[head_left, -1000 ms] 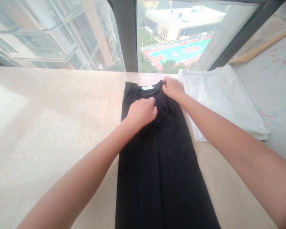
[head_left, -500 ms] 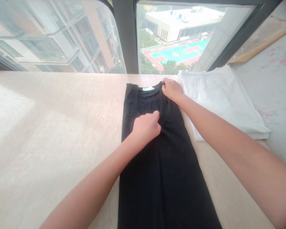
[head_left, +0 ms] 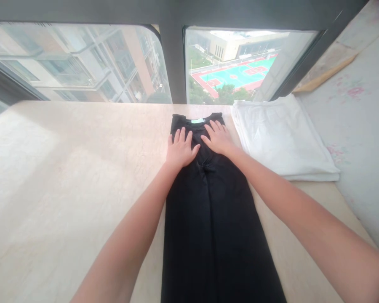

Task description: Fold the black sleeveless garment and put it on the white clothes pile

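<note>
A long black garment lies lengthwise before me, its near end running out of the frame. Its far end has an opening with a pale label, and a line runs down its middle. My left hand rests flat on the left side of that far end, fingers spread. On the right side, my right hand also presses down flat with spread fingers. Between and just below the hands the cloth is bunched into a small crumple.
The garment lies on a pale marble-patterned sill. To its right is a folded white cloth, beside a flowered wall. Dark window frames stand along the far edge, with buildings and a sports court outside.
Both hands have let go of the cloth and opened flat on it. My left hand moved up and left, my right slightly down. The opening lies flatter and the view has tilted up.
</note>
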The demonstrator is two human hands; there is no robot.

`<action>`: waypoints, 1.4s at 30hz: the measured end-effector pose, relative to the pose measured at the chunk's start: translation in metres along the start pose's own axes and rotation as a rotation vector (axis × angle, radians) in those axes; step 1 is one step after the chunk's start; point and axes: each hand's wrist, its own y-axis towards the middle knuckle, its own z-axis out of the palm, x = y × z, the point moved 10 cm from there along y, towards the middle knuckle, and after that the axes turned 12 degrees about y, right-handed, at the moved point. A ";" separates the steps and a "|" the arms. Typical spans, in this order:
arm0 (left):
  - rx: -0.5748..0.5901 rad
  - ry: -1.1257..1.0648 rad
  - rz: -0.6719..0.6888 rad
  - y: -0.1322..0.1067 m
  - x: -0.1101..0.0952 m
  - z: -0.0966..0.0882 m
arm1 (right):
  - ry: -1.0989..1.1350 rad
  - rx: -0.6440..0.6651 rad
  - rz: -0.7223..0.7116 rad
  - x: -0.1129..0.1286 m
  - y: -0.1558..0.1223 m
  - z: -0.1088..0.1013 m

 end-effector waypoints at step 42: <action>-0.301 0.040 0.519 -0.460 -0.086 -0.125 | 0.259 -0.144 -0.420 0.098 -0.520 -0.065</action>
